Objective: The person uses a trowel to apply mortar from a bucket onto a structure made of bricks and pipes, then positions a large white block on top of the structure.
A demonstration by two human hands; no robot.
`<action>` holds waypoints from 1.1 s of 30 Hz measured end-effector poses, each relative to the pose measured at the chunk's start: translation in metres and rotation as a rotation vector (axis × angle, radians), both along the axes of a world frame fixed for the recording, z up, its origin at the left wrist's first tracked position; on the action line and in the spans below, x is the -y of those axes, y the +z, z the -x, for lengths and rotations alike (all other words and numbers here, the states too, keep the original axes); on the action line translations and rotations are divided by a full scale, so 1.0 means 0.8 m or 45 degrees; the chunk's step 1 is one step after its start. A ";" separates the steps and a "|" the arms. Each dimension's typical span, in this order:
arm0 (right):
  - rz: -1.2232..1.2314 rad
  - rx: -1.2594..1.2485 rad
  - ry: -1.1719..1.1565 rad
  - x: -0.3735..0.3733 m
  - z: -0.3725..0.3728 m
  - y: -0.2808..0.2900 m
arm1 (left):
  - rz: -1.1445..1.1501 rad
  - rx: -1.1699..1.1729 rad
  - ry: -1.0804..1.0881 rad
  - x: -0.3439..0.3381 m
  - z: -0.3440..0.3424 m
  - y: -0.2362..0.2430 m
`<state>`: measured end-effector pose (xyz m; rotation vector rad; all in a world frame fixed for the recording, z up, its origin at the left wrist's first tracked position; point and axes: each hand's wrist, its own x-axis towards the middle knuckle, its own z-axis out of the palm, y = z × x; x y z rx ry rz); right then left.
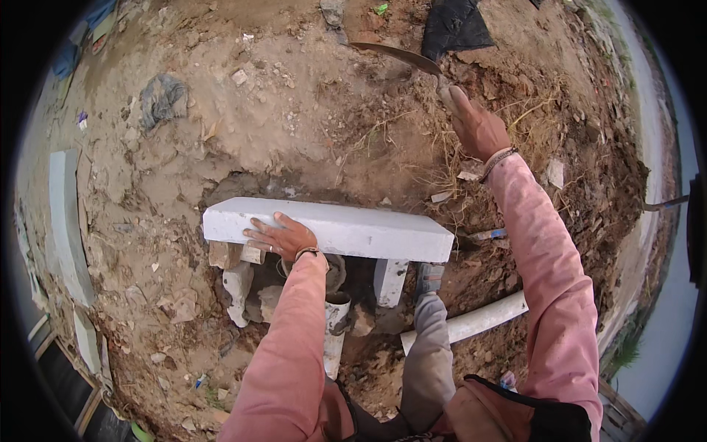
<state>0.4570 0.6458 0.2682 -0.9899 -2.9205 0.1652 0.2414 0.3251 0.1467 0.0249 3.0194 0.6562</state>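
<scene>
A long white beam-like block [375,227] lies crosswise in front of me, propped above a hollow in the soil. My left hand [283,237] rests on its near left side, fingers spread and flat. Out at the upper right, my right hand [479,131] grips the handle of a trowel [405,57], whose blade points left, well apart from the block. A short white post [390,282] stands beneath the block's right half. Rough brick pieces [223,254] sit under its left end. What lies directly behind the block is partly hidden.
A white pipe [333,353] comes toward me below the block, and another pipe [482,322] lies at right by my leg [429,339]. Black plastic [455,29] is at the top. Other pale slabs [70,228] lie at far left. The dirt is uneven and littered with rubble.
</scene>
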 end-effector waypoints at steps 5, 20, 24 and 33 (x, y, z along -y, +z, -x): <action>0.070 0.755 0.008 -0.045 0.015 0.011 | 0.034 -0.032 0.017 0.007 0.007 0.003; 0.555 0.262 -0.670 0.091 -0.054 -0.093 | 0.063 -0.046 -0.015 0.003 0.005 -0.005; 0.654 0.472 -0.504 0.109 -0.060 -0.042 | 0.032 -0.068 -0.039 0.006 -0.002 -0.002; 0.348 -0.053 -0.956 0.098 -0.092 -0.077 | 0.022 -0.001 -0.040 -0.017 -0.012 -0.004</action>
